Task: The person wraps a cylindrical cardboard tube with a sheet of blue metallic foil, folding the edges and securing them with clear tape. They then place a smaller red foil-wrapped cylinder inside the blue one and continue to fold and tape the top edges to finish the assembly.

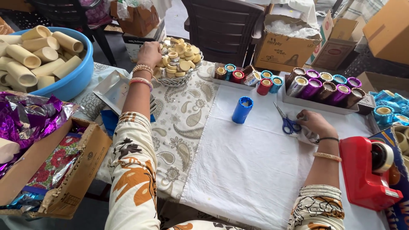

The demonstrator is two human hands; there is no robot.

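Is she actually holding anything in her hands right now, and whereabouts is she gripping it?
The right hand rests on the blue handles of the scissors lying on the white cloth. The left hand reaches into the wire basket of small discs; whether it grips one cannot be told.

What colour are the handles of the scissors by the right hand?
Blue, seen in the head view: scissors under the right hand.

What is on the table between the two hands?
In the head view, a blue foil-covered tube stands upright on the white cloth between the left hand and the right hand, touching neither.
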